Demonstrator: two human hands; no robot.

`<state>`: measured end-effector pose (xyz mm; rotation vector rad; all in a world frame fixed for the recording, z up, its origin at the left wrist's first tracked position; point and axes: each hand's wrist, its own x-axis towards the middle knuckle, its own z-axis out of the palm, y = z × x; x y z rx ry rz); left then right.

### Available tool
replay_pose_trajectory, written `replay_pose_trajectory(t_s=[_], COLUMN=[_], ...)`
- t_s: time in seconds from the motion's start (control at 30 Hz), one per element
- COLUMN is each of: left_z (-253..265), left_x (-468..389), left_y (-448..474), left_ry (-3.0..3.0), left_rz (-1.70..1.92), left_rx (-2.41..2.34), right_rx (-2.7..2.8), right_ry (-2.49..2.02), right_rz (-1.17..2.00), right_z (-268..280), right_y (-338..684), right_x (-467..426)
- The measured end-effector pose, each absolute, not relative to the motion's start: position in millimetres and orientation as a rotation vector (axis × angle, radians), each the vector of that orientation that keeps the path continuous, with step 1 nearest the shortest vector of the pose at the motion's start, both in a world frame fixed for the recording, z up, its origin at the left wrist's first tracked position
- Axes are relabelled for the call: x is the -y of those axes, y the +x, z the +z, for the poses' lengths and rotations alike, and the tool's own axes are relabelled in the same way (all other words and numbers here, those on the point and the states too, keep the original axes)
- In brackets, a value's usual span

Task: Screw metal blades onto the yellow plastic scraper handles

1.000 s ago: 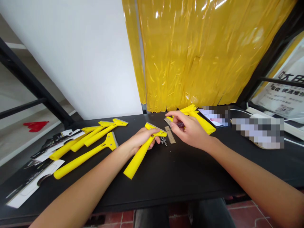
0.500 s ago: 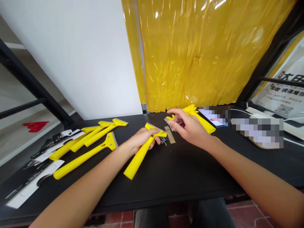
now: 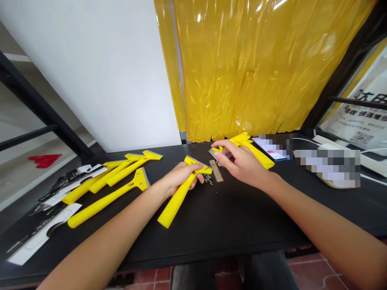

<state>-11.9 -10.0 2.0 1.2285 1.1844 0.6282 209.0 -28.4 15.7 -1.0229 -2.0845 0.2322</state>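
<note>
My left hand point(image 3: 183, 176) is closed round the neck of a yellow scraper point(image 3: 176, 198), its thumb on the head and the handle slanting down towards me. In my right hand point(image 3: 237, 161) is a screwdriver point(image 3: 214, 164), its handle mostly covered by the fingers. The thin metal shaft reaches to a screw at the right end of the scraper head. Just beyond, flat metal blades point(image 3: 217, 171) lie on the black table point(image 3: 236, 217). Small screws point(image 3: 208, 179) are scattered beside my left fingertips.
Several yellow scrapers point(image 3: 104, 201) lie at the left by printed cards point(image 3: 45, 233). More yellow scraper parts point(image 3: 262, 156) lie behind my right hand. A phone point(image 3: 273, 149) and a partly blurred object point(image 3: 332, 177) are at the right. A yellow plastic curtain point(image 3: 242, 80) hangs behind.
The fingers of my right hand have curled slightly on the screwdriver. My left hand and the scraper stay in nearly the same place.
</note>
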Motion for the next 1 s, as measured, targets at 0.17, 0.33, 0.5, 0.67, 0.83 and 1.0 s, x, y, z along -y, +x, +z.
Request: replay_pose_trajectory(t_s=[0.17,0.33,0.5,0.67,0.83,1.0], left_z=[1.9,-0.3,2.0,2.2,-2.0,0.7], left_x=[10.1,8.3,10.1,10.3,7.6,9.4], left_y=[-11.5,-11.7,-11.0,-11.3,-12.4,-11.5], left_ry=[1.234,1.228,1.234,1.235,1.239,1.226], left_rz=[0.636,0.647,0.63,0.636,0.651,0.644], left_rx=[-1.167,-1.159,-1.173,-1.175,-1.154,-1.166], right_rx=[2.079,2.079,2.049,2.102,2.093,2.05], right_ry=[-0.976,-0.977,-1.022,-0.931,-0.948,-0.991], right_rz=[0.227,0.224,0.27,0.192,0.218,0.252], right_z=[16.1,16.0,15.8,14.6,15.1,15.5], right_y=[208.5,207.7,209.0,207.8,207.8,208.4], right_x=[28.5,29.5,27.6,28.8,28.6,26.8])
